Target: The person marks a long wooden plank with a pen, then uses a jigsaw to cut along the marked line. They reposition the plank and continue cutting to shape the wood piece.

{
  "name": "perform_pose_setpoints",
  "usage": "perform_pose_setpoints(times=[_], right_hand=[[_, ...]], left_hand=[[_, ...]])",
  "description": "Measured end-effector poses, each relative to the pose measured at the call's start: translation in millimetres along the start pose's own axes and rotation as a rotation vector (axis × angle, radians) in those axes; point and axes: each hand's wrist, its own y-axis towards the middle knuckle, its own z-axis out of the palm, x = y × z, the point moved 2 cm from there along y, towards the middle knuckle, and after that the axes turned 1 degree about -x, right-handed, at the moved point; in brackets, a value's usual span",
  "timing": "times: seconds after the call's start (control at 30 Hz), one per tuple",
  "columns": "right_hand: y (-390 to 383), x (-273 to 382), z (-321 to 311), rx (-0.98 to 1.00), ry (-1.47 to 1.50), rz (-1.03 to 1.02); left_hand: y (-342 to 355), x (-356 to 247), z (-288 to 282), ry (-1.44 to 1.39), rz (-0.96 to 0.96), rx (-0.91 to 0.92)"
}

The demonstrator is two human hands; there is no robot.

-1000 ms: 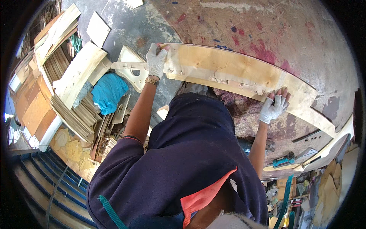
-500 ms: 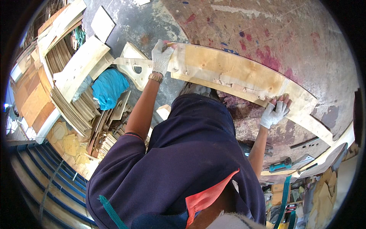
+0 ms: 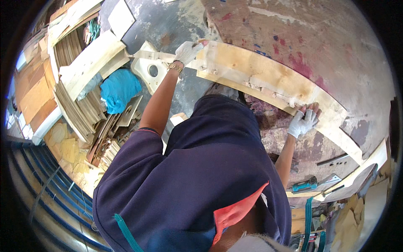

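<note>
A long, curved, pale plywood panel (image 3: 260, 69) lies across the near side of a stained worktable. Ragged torn veneer shows along its middle. My left hand (image 3: 187, 52), in a whitish glove with bare fingertips, has its fingers closed over the panel's left end. On the right part of the panel rests my right hand (image 3: 305, 120), gloved the same way, with its fingers stretched out flat on the wood near the close edge. A narrow pale strip (image 3: 153, 56) sticks out to the left from beneath my left hand; whether it joins the panel I cannot tell.
The worktable (image 3: 336, 46) carries red and blue paint marks. A teal power tool (image 3: 305, 185) and a dark slotted bar (image 3: 333, 159) lie at right. Off to the left are a pale board with a round hole (image 3: 147, 80), a blue plastic bag (image 3: 120, 90) and stacked plywood strips (image 3: 75, 113).
My left hand and the panel's left end have shifted a little to the right and away from me. My right hand keeps its place on the panel. The whole view has turned slightly.
</note>
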Motion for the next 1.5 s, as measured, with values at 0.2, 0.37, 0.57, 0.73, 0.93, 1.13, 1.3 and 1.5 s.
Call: perform_pose_setpoints(times=[0.2, 0.37, 0.57, 0.73, 0.93, 1.13, 1.3, 1.5], right_hand=[[-4, -6, 6, -0.007, 0.05, 0.053], [1, -2, 7, -0.12, 0.055, 0.064], [2, 6, -5, -0.087, 0.01, 0.087], [3, 6, 2, -0.12, 0.053, 0.085], [-1, 2, 5, -0.088, 0.069, 0.088], [0, 3, 3, -0.024, -0.025, 0.041], [-2, 4, 2, 0.004, -0.024, 0.017], [6, 8, 0, 0.027, -0.073, 0.005]], left_hand=[[14, 22, 17, -0.207, 0.057, -0.025], [9, 9, 11, -0.215, 0.103, -0.161], [-14, -39, -1, -0.358, 0.317, -0.219], [7, -17, -4, -0.357, 0.345, -0.148], [6, -6, 6, -0.456, 0.337, -0.186], [-5, -14, 13, -0.494, 0.251, -0.173], [-7, -14, 12, -0.563, 0.238, -0.134], [-7, -17, 12, -0.631, 0.196, -0.109]])
